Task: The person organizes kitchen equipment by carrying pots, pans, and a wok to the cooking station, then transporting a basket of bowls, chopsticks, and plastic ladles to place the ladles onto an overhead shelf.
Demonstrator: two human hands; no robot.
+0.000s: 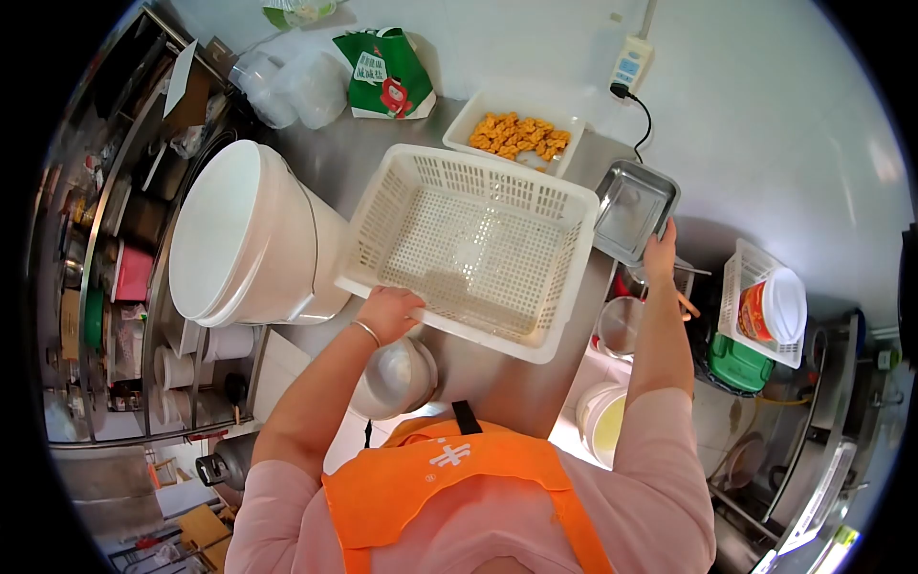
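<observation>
A white perforated plastic basket [478,239] sits tilted on the steel counter, with nothing in it. My left hand [387,314] has its fingers closed on the near left rim of this basket. At the counter's right edge, my right hand [660,251] grips the side of a shallow metal tray [631,210], whose inside shows bare. Just behind the basket stands a white container [464,124] holding orange-yellow fried-looking pieces [516,136]. A large white bucket [320,249] is left of the basket.
A green bag [387,77] and clear plastic containers [292,86] stand against the wall. White buckets [604,421] sit below the counter. At right, a white basket [736,306] holds a red-labelled tub [779,306]. Shelves [100,239] line the left side.
</observation>
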